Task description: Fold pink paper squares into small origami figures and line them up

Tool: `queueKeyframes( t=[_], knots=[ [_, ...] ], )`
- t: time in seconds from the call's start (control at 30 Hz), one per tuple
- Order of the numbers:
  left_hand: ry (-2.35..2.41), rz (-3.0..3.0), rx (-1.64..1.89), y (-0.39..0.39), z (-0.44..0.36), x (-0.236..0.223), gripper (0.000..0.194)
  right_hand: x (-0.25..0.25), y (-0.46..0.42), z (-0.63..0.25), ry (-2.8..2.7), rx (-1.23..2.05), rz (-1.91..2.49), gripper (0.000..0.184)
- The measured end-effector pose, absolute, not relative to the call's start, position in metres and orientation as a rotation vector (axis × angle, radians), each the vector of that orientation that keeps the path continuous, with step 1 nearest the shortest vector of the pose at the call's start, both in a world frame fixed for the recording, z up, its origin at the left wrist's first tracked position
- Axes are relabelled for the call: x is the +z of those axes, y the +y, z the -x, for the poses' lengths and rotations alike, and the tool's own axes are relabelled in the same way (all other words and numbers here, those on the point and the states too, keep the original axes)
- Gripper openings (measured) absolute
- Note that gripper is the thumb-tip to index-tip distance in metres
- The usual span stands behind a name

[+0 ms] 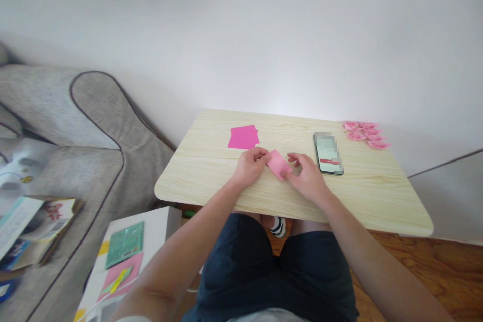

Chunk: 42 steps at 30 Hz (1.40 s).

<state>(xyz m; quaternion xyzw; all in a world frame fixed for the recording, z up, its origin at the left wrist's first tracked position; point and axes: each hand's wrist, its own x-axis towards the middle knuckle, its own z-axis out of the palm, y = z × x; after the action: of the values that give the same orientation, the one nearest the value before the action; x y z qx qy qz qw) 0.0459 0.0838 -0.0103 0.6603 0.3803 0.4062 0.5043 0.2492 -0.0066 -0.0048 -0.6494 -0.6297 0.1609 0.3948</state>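
Observation:
A small piece of light pink paper (278,164) is tilted between my two hands, just over the wooden table (204,171). My left hand (250,165) pinches its upper left corner between thumb and fingers. At its lower right edge, the thumb of my right hand (306,176) touches the paper, while the fingers of that hand are bent and held apart from it. Beyond my left hand lie a few darker pink paper sheets (243,137), slightly fanned.
A phone (327,153) lies right of my hands. Several folded pink paper pieces (365,134) are grouped at the table's far right. The wall (287,50) borders the back edge. A grey sofa (94,171) and a white box (158,226) with a green booklet (125,244) are at left.

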Motion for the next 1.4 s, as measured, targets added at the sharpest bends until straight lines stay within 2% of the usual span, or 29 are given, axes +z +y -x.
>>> queueKeyframes(
  t=[0.03, 0.13, 0.27, 0.43, 0.57, 0.63, 0.73, 0.97, 1.13, 1.3, 1.4],
  knots=[
    [0.882, -1.583, 0.973, 0.088, -0.046, -0.007, 0.026, 0.000, 0.000, -0.251, -1.566, 0.550, 1.616, 0.053],
    [0.805, -1.551, 0.985, 0.105, -0.051, 0.003, 0.028, 0.013, 0.019, -0.256, -1.601, 0.951, 1.506, 0.027],
    [0.772, -1.503, 1.056, 0.130, -0.068, 0.010, 0.029, 0.022, 0.037, -0.261, -1.607, 1.033, 1.459, 0.019],
    [0.801, -1.444, 1.173, 0.151, -0.086, 0.005, 0.025, 0.020, 0.059, -0.261, -1.406, 1.194, 1.301, 0.040],
    [0.793, -1.482, 1.206, 0.154, -0.090, -0.003, 0.024, 0.014, 0.077, -0.259, -1.306, 1.161, 1.326, 0.016],
    [0.789, -1.513, 1.208, 0.153, -0.090, -0.007, 0.021, 0.009, 0.081, -0.257, -1.266, 1.124, 1.338, 0.012],
    [0.804, -1.562, 1.180, 0.150, -0.091, -0.013, 0.015, 0.004, 0.078, -0.254, -1.227, 1.046, 1.373, 0.012],
    [0.953, -1.744, 1.174, 0.135, -0.087, -0.005, 0.016, 0.001, 0.068, -0.249, -1.375, 0.773, 1.523, 0.009],
    [0.694, -1.844, 1.023, 0.122, -0.082, 0.016, 0.015, -0.001, 0.068, -0.248, -1.394, 0.807, 1.491, 0.017],
    [0.579, -1.655, 0.882, 0.124, -0.083, 0.015, 0.029, 0.003, 0.060, -0.246, -1.530, 0.922, 1.337, 0.015],
    [0.451, -1.407, 0.832, 0.126, -0.083, 0.010, 0.036, 0.008, 0.057, -0.246, -1.539, 0.978, 1.303, 0.021]
  ],
)
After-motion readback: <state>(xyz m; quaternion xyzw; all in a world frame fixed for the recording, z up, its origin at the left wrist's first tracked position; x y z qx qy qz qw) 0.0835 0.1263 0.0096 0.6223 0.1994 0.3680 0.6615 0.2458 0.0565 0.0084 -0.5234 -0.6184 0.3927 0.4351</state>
